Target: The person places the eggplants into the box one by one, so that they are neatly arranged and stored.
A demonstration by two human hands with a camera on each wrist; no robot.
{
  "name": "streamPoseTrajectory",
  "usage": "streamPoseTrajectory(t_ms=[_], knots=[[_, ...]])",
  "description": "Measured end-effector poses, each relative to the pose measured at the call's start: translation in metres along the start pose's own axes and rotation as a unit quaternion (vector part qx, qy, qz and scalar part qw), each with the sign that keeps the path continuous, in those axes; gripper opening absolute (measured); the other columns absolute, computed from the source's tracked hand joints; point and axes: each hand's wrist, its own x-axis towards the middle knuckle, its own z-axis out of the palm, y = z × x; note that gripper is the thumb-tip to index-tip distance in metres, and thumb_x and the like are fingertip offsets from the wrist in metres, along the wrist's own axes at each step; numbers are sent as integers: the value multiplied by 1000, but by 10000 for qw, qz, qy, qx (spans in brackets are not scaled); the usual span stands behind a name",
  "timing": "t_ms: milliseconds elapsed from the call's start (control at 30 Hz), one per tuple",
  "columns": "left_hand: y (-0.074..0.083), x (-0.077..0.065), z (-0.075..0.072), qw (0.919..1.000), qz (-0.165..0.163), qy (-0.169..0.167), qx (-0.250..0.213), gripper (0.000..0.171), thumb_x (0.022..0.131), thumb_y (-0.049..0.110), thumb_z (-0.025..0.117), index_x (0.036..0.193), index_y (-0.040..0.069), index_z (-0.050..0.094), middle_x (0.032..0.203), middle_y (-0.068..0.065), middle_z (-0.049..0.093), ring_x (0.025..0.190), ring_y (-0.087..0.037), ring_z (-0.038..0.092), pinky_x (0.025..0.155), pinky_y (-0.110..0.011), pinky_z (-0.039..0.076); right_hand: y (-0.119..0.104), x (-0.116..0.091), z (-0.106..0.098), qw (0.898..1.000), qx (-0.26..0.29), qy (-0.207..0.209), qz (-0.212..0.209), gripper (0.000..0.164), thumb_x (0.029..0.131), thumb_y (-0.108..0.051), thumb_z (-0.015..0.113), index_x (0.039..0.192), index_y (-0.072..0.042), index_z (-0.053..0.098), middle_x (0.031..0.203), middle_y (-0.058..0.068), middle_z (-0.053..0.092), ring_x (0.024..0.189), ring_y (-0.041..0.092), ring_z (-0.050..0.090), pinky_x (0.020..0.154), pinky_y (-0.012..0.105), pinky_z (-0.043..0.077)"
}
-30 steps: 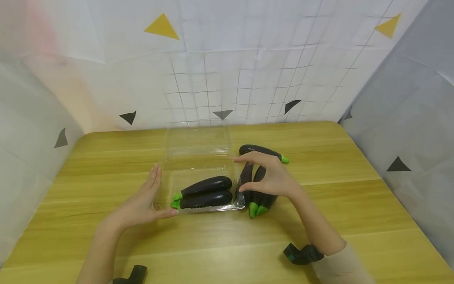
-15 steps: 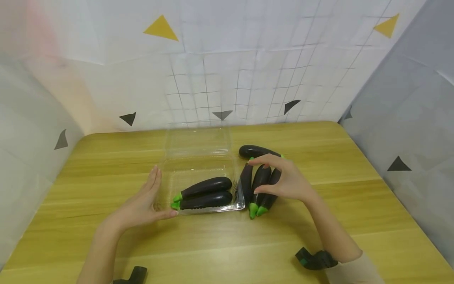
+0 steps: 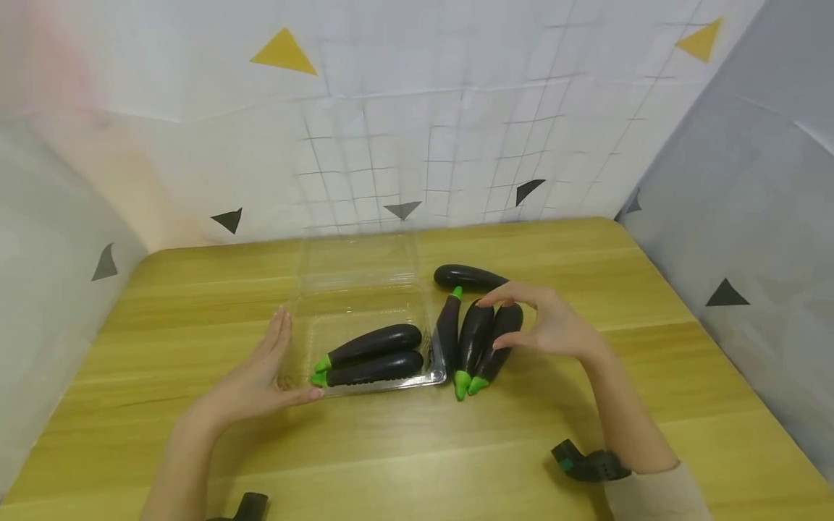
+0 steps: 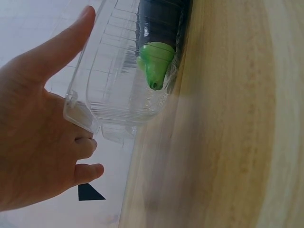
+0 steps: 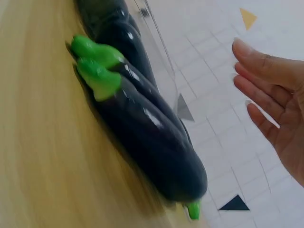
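Observation:
In the head view a clear plastic clamshell box (image 3: 365, 300) lies with its lid (image 3: 358, 257) folded back. Two dark eggplants (image 3: 374, 354) with green stems lie side by side inside it, near the front. My left hand (image 3: 250, 380) rests against the front left corner, thumb along the front edge and fingers straight along the left side. Over the loose eggplants to the right of the box hovers my right hand (image 3: 547, 322), thumb and fingers spread apart around nothing. In the right wrist view it stands above an eggplant (image 5: 147, 137).
Three eggplants lie close together right of the box, the leftmost (image 3: 447, 336) against its side. Another eggplant (image 3: 468, 277) lies crosswise behind them. The wooden table (image 3: 391, 463) backs onto a white sheet wall (image 3: 365, 145) with triangle marks.
My right hand has moved right, away from the box's right side to over the loose eggplants. My left hand stays at the box corner. The head view has shifted slightly.

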Motion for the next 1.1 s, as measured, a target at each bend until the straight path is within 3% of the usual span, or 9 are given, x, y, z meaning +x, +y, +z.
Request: streamPoseTrajectory(t_ms=[167, 367, 533, 867, 1100], knots=[[0, -1, 0, 10000, 1, 3, -35, 125, 78, 64, 67, 151, 7, -17, 154, -5, -30, 143, -42, -5, 108, -64, 16, 33, -12, -4, 9977, -119, -333, 577, 52, 66, 0, 87, 113, -7, 68, 112, 3, 68, 104, 16, 59, 92, 27, 44], [-1, -1, 0, 10000, 4, 26, -3, 125, 77, 66, 66, 151, 7, -17, 155, -4, -29, 143, -41, -3, 108, -64, 18, 63, -20, -6, 9915, 40, -728, 1076, 49, 71, -10, 86, 116, -12, 68, 117, -6, 66, 113, 18, 57, 102, 47, 39], [-1, -1, 1, 10000, 26, 16, 1, 125, 78, 65, 66, 151, 7, -17, 154, -5, -30, 143, -42, -3, 108, -64, 19, 77, -23, -3, 9905, -101, -920, 1014, 49, 68, -8, 87, 114, -15, 69, 116, -5, 66, 111, 18, 58, 99, 47, 42], [-2, 1, 0, 10000, 21, 16, 13, 124, 79, 65, 66, 151, 7, -17, 154, -5, -30, 143, -42, -5, 108, -64, 17, 92, -29, -3, 9898, -444, -1288, 425, 50, 59, -4, 90, 105, -15, 71, 111, -2, 66, 108, 20, 57, 96, 40, 41], [-2, 1, 0, 10000, -7, 16, -22, 125, 78, 65, 66, 151, 9, -18, 154, -5, -30, 143, -40, -6, 108, -64, 16, 89, -30, -5, 9848, -532, -1520, 654, 51, 59, -2, 89, 105, -15, 70, 111, -3, 66, 109, 20, 56, 96, 46, 40]])
